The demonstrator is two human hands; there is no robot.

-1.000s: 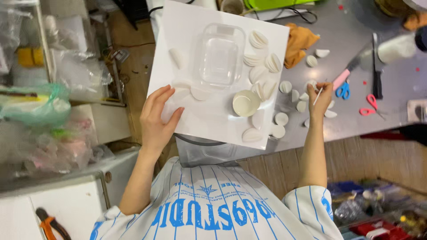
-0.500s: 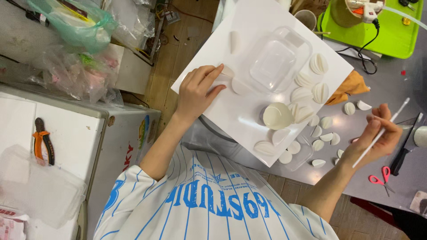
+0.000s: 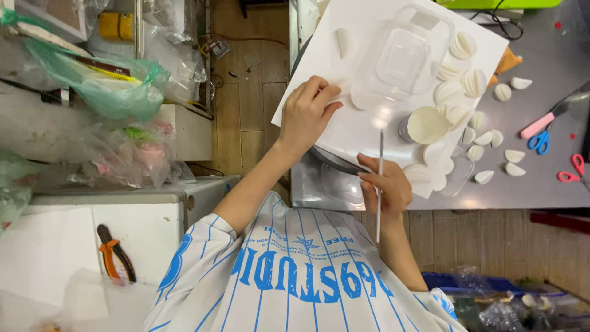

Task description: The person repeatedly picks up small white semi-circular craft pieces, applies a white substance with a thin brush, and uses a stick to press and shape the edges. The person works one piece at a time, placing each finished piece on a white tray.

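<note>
Hands: two are seen; the left hand (image 3: 307, 114) is laid on the near-left part of the white board (image 3: 362, 132), fingers bent and nothing gripped; the right hand (image 3: 384, 184) is pinched shut around a thin white stick (image 3: 380, 178).
Stick: one is counted, held at the near edge of the white board; its long axis runs almost straight away from the body, the far tip pointing onto the board, the near end hanging below the hand over the striped shirt (image 3: 295, 276).
On the board: one clear plastic box (image 3: 402, 58) at the far side, one round cream cup (image 3: 427, 125) right of the stick's tip, about a dozen white shell-shaped pieces (image 3: 462, 46) along the right side.
Right of the board: roughly six more shell pieces (image 3: 513, 155) are scattered on the grey table (image 3: 541, 184), with blue scissors (image 3: 539, 141) and red scissors (image 3: 574, 169).
Left of the board: green plastic bags (image 3: 117, 86) and one orange-handled pliers (image 3: 114, 252).
In the way: the cup lies close beside the stick's tip.
</note>
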